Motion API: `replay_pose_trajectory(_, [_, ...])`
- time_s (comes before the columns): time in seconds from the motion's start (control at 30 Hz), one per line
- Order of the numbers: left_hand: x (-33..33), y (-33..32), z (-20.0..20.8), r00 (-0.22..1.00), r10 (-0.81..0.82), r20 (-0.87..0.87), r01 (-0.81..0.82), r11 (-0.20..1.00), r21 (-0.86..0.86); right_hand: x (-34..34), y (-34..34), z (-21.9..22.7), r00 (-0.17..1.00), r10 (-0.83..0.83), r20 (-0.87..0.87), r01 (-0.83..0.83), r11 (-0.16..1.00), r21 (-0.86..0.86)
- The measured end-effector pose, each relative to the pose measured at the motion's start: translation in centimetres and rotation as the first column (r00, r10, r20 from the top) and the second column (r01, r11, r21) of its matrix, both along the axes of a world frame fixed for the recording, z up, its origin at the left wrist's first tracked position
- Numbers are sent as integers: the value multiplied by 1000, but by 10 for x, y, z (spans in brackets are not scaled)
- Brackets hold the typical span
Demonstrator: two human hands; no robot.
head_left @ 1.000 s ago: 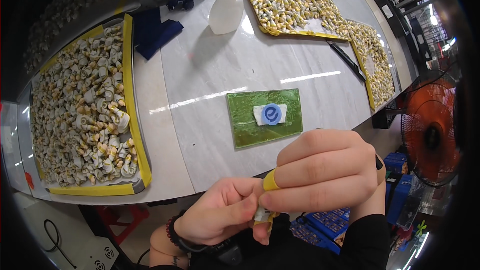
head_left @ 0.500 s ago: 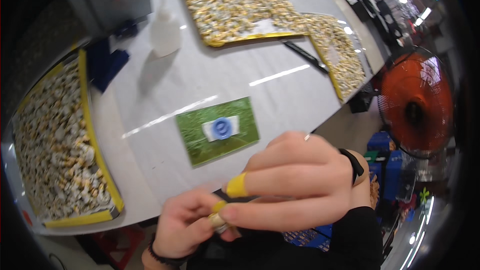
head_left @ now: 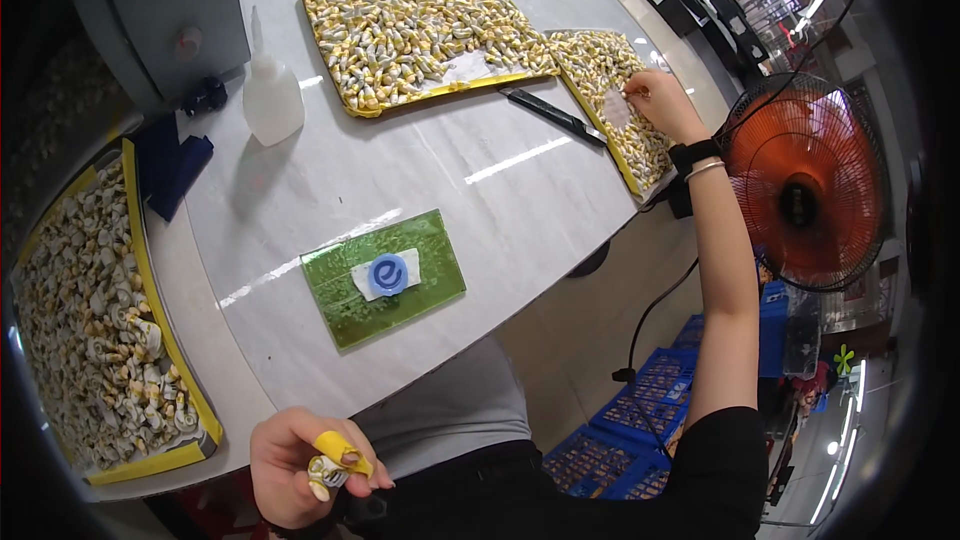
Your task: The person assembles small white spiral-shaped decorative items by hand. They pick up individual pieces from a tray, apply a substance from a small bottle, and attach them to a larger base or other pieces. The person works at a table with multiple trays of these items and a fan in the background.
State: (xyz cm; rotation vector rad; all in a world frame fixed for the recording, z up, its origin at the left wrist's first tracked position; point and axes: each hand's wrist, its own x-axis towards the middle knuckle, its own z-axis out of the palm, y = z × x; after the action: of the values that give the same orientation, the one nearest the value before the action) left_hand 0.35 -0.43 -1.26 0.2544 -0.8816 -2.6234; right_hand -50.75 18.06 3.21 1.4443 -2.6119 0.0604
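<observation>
My left hand (head_left: 308, 462), low at the table's near edge, pinches a small white and yellow shell-like piece (head_left: 325, 477). A yellow wrap (head_left: 338, 448) covers one of its fingers. My right hand (head_left: 664, 105) reaches out to the far right tray (head_left: 632, 176), its fingertips drawn together over the small pieces beside a bare pale patch. Whatever those fingers hold is too small to make out. Between the hands lies a green rectangular mat (head_left: 385, 322) bearing a white patch and a round blue dish (head_left: 388, 275) with a dark curved mark in it.
A larger yellow-edged tray (head_left: 425, 35) of similar pieces lies at the back, another (head_left: 172, 340) at the left. A black knife-like tool (head_left: 553, 116) and a white squeeze bottle (head_left: 272, 108) rest on the table. An orange fan (head_left: 800, 180) stands right, above blue crates (head_left: 650, 395).
My hands were together over the near edge; now they are apart. My right hand has moved far right to the tray, while the left keeps a piece. The view has shifted.
</observation>
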Motion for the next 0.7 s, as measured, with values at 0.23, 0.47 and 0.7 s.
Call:
replay_pose_trajectory(0.23, [9, -2, -1, 999, 27, 32, -29, 997, 68, 2, -19, 8, 984, 174, 34, -175, 984, 28])
replay_pose_trajectory(0.47, [10, -4, -4, 999, -7, 31, 3, 992, 127, 105, -66, 27, 816, 438, 378, -222, 840, -494])
replay_pose_trajectory(0.7, [9, -7, -7, 1000, -12, 15, 10, 991, 134, 242, -106, 35, 567, 593, 572, -462, 803, -376])
